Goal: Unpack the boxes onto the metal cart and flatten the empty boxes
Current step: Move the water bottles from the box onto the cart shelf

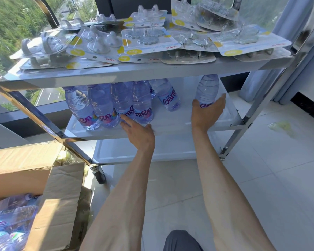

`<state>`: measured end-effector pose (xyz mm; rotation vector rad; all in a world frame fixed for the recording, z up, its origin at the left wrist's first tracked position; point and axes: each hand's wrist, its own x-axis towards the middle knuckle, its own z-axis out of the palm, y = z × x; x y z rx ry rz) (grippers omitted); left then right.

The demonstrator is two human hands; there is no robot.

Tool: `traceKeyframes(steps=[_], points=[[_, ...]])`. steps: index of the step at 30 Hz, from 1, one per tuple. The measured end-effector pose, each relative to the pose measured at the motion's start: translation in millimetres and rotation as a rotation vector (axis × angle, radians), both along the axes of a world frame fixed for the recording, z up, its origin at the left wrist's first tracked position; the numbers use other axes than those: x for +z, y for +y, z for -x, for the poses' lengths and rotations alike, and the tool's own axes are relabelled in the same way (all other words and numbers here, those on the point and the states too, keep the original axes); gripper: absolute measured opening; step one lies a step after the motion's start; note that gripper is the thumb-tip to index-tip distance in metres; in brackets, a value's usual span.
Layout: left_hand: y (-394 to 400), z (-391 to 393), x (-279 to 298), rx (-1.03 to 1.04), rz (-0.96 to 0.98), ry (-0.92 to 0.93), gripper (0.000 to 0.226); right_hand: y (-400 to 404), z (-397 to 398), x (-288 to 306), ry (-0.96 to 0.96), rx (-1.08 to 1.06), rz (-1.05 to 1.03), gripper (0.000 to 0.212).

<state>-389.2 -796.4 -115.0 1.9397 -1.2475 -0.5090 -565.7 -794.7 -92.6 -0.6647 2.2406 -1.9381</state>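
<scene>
Glossy pale floor tiles [261, 178] run under a window [11, 19] full of green trees. At the lower left, a brown corrugated cardboard box [58, 205] stands with its flaps up, and clear plastic water bottles [5, 223] wrapped in film lie inside it. Just right of the box stands the metal cart [170, 69], with shiny steel posts and three flat trays. Its top tray is heaped from edge to edge with blister packs of hooks [149, 38], clear moulded plastic on white cards with yellow dots. On the middle tray, a cluster of bottles [107, 107] with ribbed clear bodies and purple lettering stands toward the left edge, one of them leaning at the back. The left hand [138, 133] reaches over the tray's front edge, fingers straight, fingertips touching the foot of the nearest bottle in the cluster. Toward the right edge, the right hand [207, 111] curls around the lower part of a single upright bottle [207, 89], well apart from the cluster. The bottom tray is smooth white.
</scene>
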Motion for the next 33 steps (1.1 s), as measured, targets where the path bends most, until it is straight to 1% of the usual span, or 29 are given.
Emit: traceKeyframes(steps=[1,2,3,4,5,6,8,10,12,13,14,16,18,20,21,23,24,25,27,29,33], points=[[1,0,0,0.0,0.002,0.001,0.113,6,-10,1,0.062,-0.094,0.016,0.08],[1,-1,-1,-0.001,0.004,-0.001,0.113,10,-20,1,0.153,-0.157,0.073,0.066],[1,-1,0,-0.001,0.004,-0.003,0.112,12,-32,0,0.235,-0.155,0.142,0.052],[1,-1,0,0.001,0.003,-0.006,0.112,12,-42,-1,0.293,-0.087,0.197,0.041],[2,-2,0,0.004,0.004,-0.007,0.112,8,-51,-2,0.322,0.029,0.201,0.034],[2,-1,0,0.004,0.007,-0.006,0.111,0,-57,-1,0.322,0.141,0.169,0.032],[3,-1,0,-0.001,0.011,-0.01,0.11,-25,-66,2,0.295,0.291,0.06,0.036],[3,0,2,0.002,0.004,-0.013,0.11,-48,-71,6,0.322,0.374,-0.067,0.046],[2,1,3,0.013,-0.01,-0.013,0.11,-63,-73,8,0.299,0.391,-0.184,0.069],[1,1,4,0.012,-0.017,-0.01,0.11,-66,-74,9,0.258,0.367,-0.227,0.077],[1,1,5,0.005,-0.025,-0.005,0.109,-67,-75,8,0.237,0.329,-0.267,0.081],[-1,2,9,0.01,-0.024,0.032,0.107,-67,-79,6,0.275,0.268,-0.326,0.077],[-5,-1,14,0.054,0.012,0.094,0.103,-65,-83,2,0.308,0.23,-0.342,0.071],[-9,-3,18,0.098,0.056,0.145,0.102,-61,-87,-1,0.277,0.223,-0.304,0.067],[-9,-4,19,0.108,0.068,0.162,0.101,-58,-90,-3,0.222,0.252,-0.245,0.067],[-7,-3,17,0.103,0.061,0.166,0.1,-51,-94,-6,0.027,0.385,-0.074,0.069],[-6,-4,15,0.092,0.051,0.152,0.1,-47,-94,-9,-0.035,0.454,0.002,0.068],[-4,-5,12,0.079,0.043,0.13,0.101,-42,-93,-11,-0.05,0.5,0.057,0.066],[-4,-7,9,0.055,0.024,0.076,0.104,-36,-88,-17,-0.016,0.578,0.119,0.062],[-6,-9,9,0.04,0.008,0.041,0.103,-33,-84,-20,0.015,0.635,0.128,0.059],[-7,-11,9,0.023,-0.003,-0.006,0.104,-40,-83,-30,0.134,0.618,0.082,0.059]])
